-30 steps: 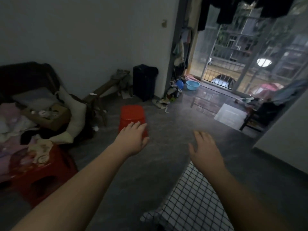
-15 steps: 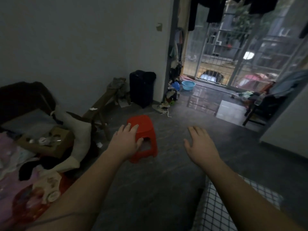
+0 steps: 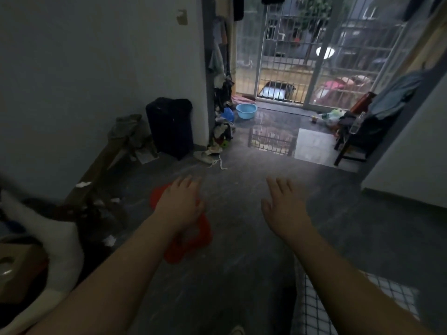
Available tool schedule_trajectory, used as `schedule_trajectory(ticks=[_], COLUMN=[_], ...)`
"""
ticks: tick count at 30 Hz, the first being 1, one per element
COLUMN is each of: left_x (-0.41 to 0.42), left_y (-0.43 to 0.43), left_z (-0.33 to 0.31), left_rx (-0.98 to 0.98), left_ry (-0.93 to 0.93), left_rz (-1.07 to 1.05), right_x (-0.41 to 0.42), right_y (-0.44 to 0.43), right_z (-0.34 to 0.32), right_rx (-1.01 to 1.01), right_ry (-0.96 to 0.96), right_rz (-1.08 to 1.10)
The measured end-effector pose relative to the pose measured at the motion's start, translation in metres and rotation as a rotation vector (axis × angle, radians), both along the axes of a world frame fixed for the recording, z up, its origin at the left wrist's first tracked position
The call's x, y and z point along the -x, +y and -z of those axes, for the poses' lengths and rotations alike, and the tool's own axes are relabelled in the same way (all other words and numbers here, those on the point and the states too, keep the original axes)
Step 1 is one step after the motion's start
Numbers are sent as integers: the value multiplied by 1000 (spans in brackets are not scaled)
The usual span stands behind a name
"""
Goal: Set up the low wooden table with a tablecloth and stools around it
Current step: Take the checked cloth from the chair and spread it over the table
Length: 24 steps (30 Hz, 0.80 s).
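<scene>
Red stool (image 3: pixel 201 234): stands on the dark floor (image 3: pixel 242 274) at 7 o'clock of my view, just beyond arm's reach of the cloth corner.
Left hand (image 3: pixel 180 204): spread flat over the stool's top, fingers straight, nothing gripped. I cannot tell whether the palm touches the seat.
Right hand (image 3: pixel 283 206): at 3 o'clock of the left, open and empty, above bare floor.
Checked tablecloth (image 3: pixel 312 315): at 5 o'clock, its corner partly under my right forearm.
Risk, slip: the floor looks glossy. I'd say a one-handed push on the seat's edge could skid or tip the stool.
Risk, snag: if the stool is dragged toward 5 o'clock, a leg might catch the hanging cloth and pull it askew.
Risk, clutter: the wooden bench (image 3: pixel 96 170) and white cushion (image 3: pixel 55 240) crowd 9 o'clock of the stool, and a shoe (image 3: pixel 205 156) with a loose lace lies at 12. A wide swing or a step could hit either.
Hidden: most of the seat is behind my left hand, and what carries the cloth is out of view.
Hard to read: the stool is smeared by blur and the room is dim, so I can't make out its legs or whether it stands level.
</scene>
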<state>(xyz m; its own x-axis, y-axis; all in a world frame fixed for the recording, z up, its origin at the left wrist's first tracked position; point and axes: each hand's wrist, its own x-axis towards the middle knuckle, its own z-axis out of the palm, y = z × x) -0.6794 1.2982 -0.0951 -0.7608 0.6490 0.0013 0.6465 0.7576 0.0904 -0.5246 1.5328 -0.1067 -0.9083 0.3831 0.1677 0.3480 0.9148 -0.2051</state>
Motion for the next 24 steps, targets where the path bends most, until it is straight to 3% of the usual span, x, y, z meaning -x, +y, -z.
schedule_trajectory(ticks=[12,24], left_x=[144,269], left_y=[173,462], left_z=[29,47], left_rx=[30,-26], left_ry=[-77,-159], left_rz=[133,601], right_x=[130,196], right_y=[132,327], right_z=[21,52], right_rx=[30,73], right_ry=[-57,-106], right_rz=[58,545])
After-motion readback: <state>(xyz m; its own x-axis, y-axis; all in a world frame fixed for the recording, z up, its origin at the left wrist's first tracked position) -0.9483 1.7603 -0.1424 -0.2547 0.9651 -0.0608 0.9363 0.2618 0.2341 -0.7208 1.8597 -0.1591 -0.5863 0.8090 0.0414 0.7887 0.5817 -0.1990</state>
